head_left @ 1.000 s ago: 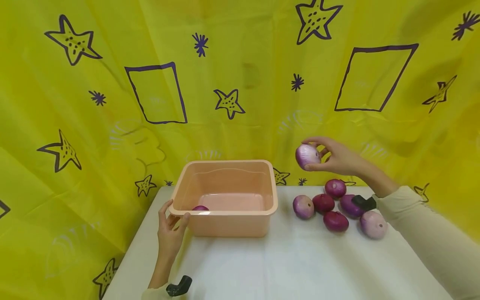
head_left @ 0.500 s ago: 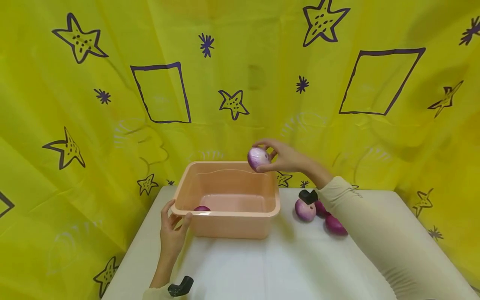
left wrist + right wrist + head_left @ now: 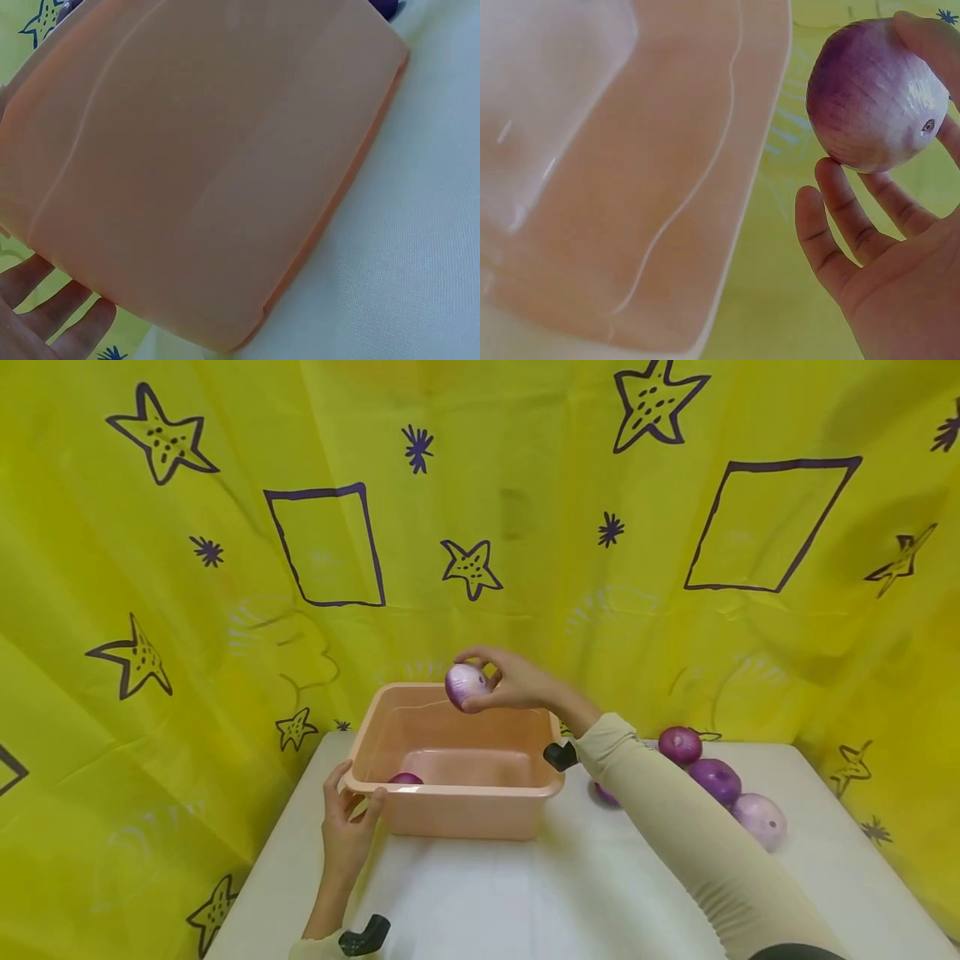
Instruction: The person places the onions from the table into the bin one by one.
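My right hand (image 3: 501,682) pinches a pale purple onion (image 3: 465,685) between thumb and fingertips, above the back edge of the peach plastic tub (image 3: 457,792). The right wrist view shows the same onion (image 3: 877,97) held at the fingertips (image 3: 840,202) over the tub's inside (image 3: 630,187). One dark purple onion (image 3: 406,778) lies in the tub's front left corner. My left hand (image 3: 347,822) holds the tub's front left corner, thumb on the rim; its fingers (image 3: 52,315) lie against the tub wall (image 3: 195,172).
Three purple onions (image 3: 718,780) lie on the white table (image 3: 525,893) to the right of the tub, and another (image 3: 606,793) is partly hidden behind my right sleeve. A yellow patterned cloth (image 3: 480,527) hangs behind and at both sides.
My right hand has carried the pale onion leftward, from above the onions on the right to above the tub's back edge. The left hand has stayed on the tub corner.
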`<state>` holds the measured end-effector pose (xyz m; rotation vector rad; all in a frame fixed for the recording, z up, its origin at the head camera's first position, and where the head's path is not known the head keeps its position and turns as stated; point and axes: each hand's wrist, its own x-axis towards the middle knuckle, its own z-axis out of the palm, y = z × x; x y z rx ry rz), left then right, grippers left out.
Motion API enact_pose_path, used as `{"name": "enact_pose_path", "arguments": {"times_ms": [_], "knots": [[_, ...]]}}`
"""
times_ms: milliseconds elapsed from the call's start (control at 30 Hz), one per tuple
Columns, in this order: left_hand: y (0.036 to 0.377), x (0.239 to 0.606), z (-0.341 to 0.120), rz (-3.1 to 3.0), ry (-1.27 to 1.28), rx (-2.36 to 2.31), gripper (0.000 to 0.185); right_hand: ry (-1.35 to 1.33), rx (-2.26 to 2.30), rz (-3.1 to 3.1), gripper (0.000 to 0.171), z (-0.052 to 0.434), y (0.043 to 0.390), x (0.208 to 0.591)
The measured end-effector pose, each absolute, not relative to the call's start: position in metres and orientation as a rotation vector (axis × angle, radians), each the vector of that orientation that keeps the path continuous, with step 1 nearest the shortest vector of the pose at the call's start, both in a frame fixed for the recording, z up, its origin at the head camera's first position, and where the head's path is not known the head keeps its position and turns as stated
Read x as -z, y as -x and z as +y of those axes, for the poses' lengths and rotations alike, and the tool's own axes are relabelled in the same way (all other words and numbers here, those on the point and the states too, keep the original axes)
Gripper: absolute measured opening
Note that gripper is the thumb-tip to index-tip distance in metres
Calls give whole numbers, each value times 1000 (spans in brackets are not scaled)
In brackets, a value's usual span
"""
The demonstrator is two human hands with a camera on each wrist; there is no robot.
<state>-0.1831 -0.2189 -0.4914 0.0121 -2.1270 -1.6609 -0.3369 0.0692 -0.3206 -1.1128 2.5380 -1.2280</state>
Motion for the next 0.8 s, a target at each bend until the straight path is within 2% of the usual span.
{"name": "enact_pose_path", "arguments": {"times_ms": [233, 533, 800], "knots": [[188, 496, -221, -2113, -1, 1683, 72, 1095, 1210, 2535, 71, 62, 339, 328], [188, 495, -220, -2122, -2, 1679, 72, 1112, 1120, 2596, 87, 70, 341, 333], [186, 493, -219, -2123, 4, 1673, 72, 1067, 1159, 2599, 87, 83, 337, 332]]}}
